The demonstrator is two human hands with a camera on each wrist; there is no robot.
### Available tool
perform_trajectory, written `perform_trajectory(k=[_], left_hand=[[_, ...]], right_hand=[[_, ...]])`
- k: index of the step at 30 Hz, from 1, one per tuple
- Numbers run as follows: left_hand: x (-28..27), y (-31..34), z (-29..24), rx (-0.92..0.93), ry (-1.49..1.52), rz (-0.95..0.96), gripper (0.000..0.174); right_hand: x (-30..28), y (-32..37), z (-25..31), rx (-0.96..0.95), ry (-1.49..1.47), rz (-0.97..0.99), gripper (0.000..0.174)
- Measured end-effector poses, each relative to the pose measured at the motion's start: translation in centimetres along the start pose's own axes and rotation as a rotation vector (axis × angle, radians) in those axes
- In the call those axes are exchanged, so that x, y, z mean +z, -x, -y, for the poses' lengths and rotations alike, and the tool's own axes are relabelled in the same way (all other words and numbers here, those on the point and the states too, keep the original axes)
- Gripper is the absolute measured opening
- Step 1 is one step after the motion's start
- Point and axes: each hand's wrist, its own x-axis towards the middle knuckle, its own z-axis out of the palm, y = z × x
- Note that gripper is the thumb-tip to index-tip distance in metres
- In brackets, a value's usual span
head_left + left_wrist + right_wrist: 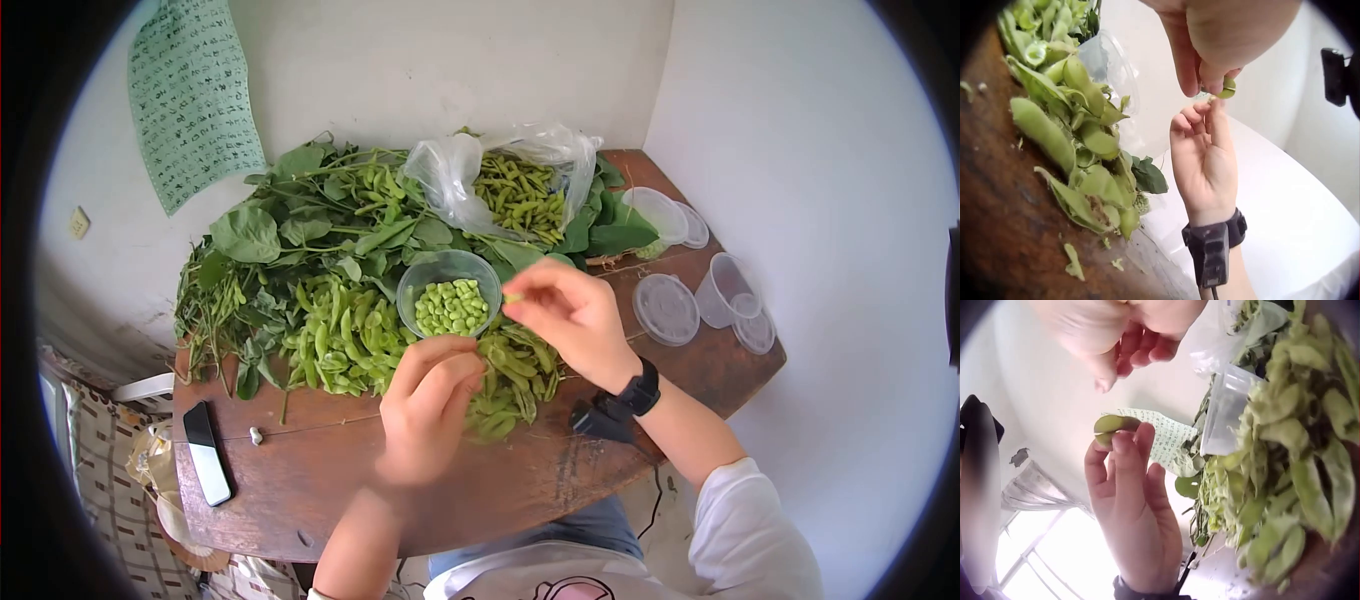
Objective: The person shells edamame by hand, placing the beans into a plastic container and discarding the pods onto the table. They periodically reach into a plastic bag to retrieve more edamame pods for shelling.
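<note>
Hands apart: left hand [430, 400] tight around a pod [1113, 425], right hand [565, 312] tight on a green scrap [512, 297] beside the bowl [486, 275].

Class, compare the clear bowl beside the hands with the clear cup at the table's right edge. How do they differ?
The bowl holds shelled green beans; the cup looks empty. The bowl sits among pods; the cup stands on bare table. Both are clear plastic.

A small pale-green soybean pod [1113, 425], split open along its seam (both halves showing), is held up in the air, pinched at the fingertips of the left hand [1135, 506]
</note>
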Motion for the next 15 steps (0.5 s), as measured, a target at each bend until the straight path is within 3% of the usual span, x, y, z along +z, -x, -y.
perform_trajectory(k=[2, 4, 7, 8, 10, 14, 15], left_hand=[[0.0, 0.0, -0.1, 0.010, -0.031, -0.022, 0.019], [-0.2, -0.1, 0.0, 0.059, -0.125, -0.078, 0.019], [0.0, -0.2, -0.1, 0.053, -0.208, -0.135, 0.021], [-0.1, -0.2, -0.1, 0.046, -0.211, -0.136, 0.021], [-0.1, -0.2, -0.1, 0.048, -0.228, -0.114, 0.023], [0.7, -0.6, -0.1, 0.009, -0.222, -0.091, 0.025], [0.9, -0.7, -0.8, -0.101, -0.101, -0.118, 0.027]], right_hand=[[0.4, -1.7, 0.3, -0.004, 0.284, 0.044, 0.027], [1.1, -1.4, 0.2, 0.004, 0.289, 0.034, 0.031], [1.9, 0.0, 2.0, 0.284, 0.102, 0.009, 0.028], [1.9, 0.3, 1.7, 0.287, 0.100, 0.014, 0.028], [1.9, 1.1, 0.8, 0.141, 0.104, 0.114, 0.021], [1.8, 1.3, -0.4, -0.009, 0.225, 0.048, 0.014], [1.9, 1.4, -0.3, -0.024, 0.265, -0.001, 0.013]])
